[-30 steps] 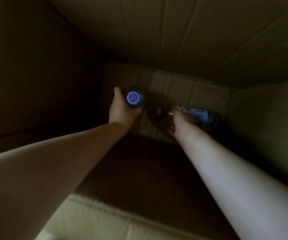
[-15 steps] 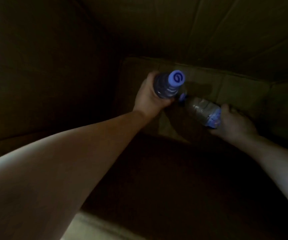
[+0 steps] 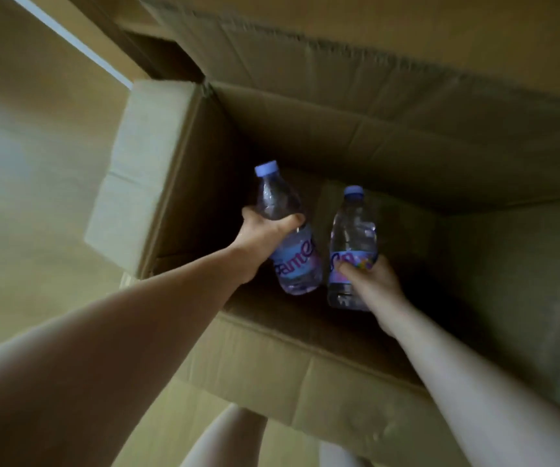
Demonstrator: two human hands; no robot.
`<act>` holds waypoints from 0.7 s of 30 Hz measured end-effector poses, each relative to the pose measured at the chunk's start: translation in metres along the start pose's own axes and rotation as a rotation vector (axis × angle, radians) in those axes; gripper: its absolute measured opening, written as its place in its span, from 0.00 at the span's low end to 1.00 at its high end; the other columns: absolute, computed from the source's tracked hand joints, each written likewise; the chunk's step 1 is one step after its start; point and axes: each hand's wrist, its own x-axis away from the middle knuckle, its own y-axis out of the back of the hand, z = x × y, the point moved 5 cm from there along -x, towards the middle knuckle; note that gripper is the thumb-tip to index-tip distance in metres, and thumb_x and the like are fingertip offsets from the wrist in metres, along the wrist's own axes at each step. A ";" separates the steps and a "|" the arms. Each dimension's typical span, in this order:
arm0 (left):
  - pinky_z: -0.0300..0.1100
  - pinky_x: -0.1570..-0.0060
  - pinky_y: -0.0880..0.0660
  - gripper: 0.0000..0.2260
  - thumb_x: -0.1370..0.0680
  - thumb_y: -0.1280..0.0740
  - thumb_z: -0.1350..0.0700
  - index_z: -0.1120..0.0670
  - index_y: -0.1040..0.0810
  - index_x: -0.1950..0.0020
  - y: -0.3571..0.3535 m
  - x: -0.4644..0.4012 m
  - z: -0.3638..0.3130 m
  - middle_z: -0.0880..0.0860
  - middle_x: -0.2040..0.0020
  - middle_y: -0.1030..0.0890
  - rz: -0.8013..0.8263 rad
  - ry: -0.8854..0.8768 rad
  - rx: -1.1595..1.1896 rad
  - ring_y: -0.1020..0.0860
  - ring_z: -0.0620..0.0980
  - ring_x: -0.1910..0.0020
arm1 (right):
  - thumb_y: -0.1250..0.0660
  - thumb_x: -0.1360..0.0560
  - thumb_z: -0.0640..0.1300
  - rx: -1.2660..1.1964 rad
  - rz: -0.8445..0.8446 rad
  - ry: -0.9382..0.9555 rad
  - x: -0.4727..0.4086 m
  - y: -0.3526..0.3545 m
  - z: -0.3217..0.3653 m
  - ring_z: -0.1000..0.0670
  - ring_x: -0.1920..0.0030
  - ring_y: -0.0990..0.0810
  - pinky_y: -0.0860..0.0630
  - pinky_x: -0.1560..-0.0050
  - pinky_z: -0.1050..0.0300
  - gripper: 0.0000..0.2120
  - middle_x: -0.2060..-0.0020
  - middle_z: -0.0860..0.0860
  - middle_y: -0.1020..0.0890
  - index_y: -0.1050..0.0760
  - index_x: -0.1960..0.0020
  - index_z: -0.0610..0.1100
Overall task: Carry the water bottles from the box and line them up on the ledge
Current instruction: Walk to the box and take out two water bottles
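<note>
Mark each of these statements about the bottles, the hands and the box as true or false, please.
1. The left hand grips a bottle. True.
2. The right hand is empty. False: it holds a second bottle.
3. Both caps are off. False: both light purple caps are on.
4. The cardboard box has its flaps open. True.
5. The bottles lie flat on the box floor. False: they are held above it.

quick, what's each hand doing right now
Left hand: closed around the left water bottle, above its label.
Right hand: closed around the right water bottle, at its label.
</note>
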 end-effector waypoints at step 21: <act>0.41 0.63 0.21 0.11 0.26 0.27 0.57 0.59 0.22 0.46 0.178 0.361 -0.089 0.55 0.60 0.16 -0.146 -0.195 0.458 0.18 0.51 0.64 | 0.22 0.33 0.53 0.255 0.193 0.567 0.342 -0.029 0.253 0.55 0.61 0.22 0.30 0.70 0.70 0.25 0.55 0.52 0.22 0.36 0.50 0.49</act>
